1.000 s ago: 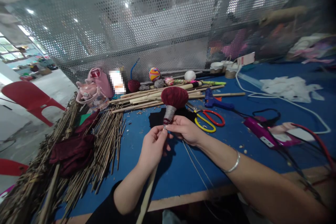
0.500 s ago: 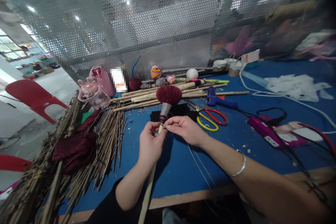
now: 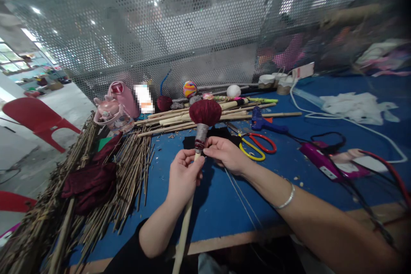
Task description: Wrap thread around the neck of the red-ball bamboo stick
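My left hand [image 3: 182, 176] is closed round the pale wooden handle of a mallet [image 3: 204, 113], just below its binding. The mallet's round head is covered in dark red cloth, and grey thread [image 3: 201, 132] is wound round its neck above dark red bands. My right hand [image 3: 227, 156] is beside the lower end of the binding, thumb and fingers pinched on the thin thread. From under this hand a loose doubled length of thread [image 3: 240, 197] trails down over the table edge. The mallet stands nearly upright, its handle running down towards my lap.
Scissors [image 3: 257, 150] with red and yellow handles and a blue glue gun [image 3: 268, 125] lie right of centre. Farther right are a purple power strip [image 3: 321, 160] and cables. Bundled twigs [image 3: 125, 184] and dark red cloth [image 3: 93, 184] cover the left. Wooden sticks [image 3: 173, 120] lie behind.
My right hand's fingertips have risen slightly and shifted to the right side of the mallet's neck. The mallet has turned a little more upright. My left hand keeps its hold.
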